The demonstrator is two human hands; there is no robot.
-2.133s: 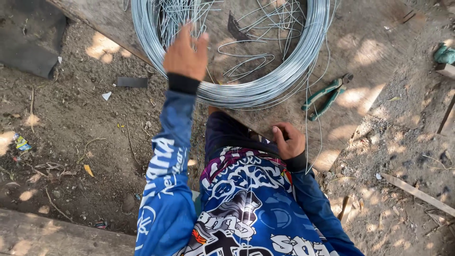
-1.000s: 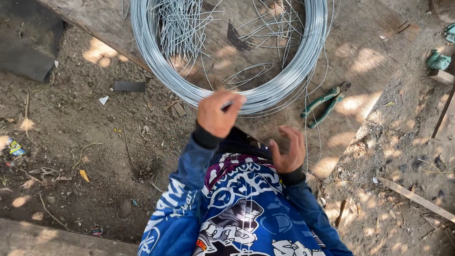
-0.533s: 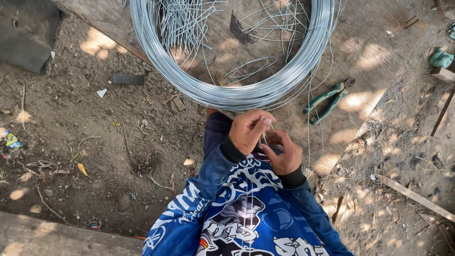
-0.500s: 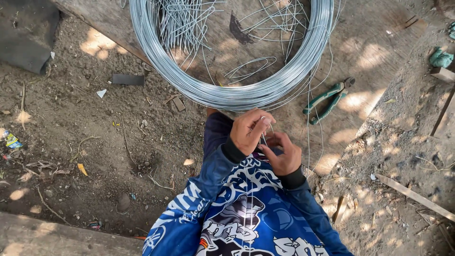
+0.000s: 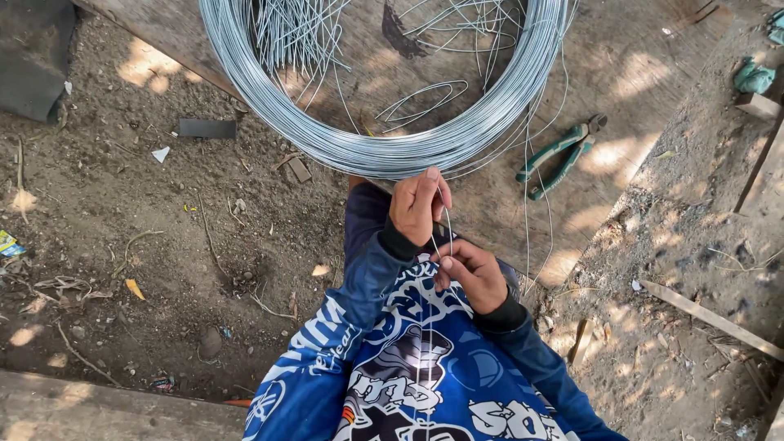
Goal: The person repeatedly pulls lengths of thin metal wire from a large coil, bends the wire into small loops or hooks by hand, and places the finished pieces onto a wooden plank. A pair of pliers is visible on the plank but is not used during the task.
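Left hand [image 5: 418, 206] at centre of view, fingers pinched on thin wire piece [image 5: 447, 222]. Right hand [image 5: 472, 273] just at 5 o'clock from left, fingers closed on same wire lower down. Big wire coil [image 5: 384, 147] at 12 o'clock on wooden board [image 5: 637, 49]. Green pliers [image 5: 559, 155] at 2 o'clock, well apart from hands

Shiny grey metal wire coil [image 5: 384, 139] on rough worn wooden board [image 5: 621, 49]; matt green-handled pliers [image 5: 559, 155].
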